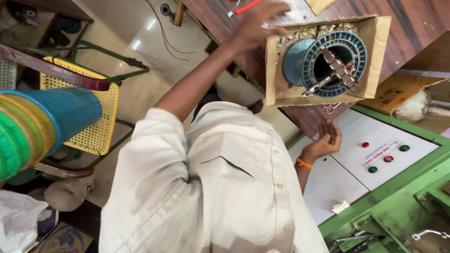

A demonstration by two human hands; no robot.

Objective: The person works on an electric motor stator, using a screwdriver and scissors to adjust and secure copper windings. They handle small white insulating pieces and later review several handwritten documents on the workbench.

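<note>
My left hand (253, 23) reaches up and across and grips the upper left edge of an open cardboard box (276, 70) held tilted over a dark wooden table (403, 18). Inside the box lie a blue slotted ring (349, 49) with a copper-wound piece across its middle, a blue spool (293, 63), pale paper strips and a metal tool. My right hand (326, 138), an orange band on its wrist, rests with loosely bent fingers on a white panel (328, 182) at the table's edge, holding nothing. My white shirt fills the lower middle.
The panel carries red and green buttons (386, 158) in a green machine frame (398, 206). Small scissors (331, 107) lie under the box. A yellow mesh chair (101, 122) and stacked blue and green tubs (42, 122) stand at left. A brown carton (398, 91) sits at right.
</note>
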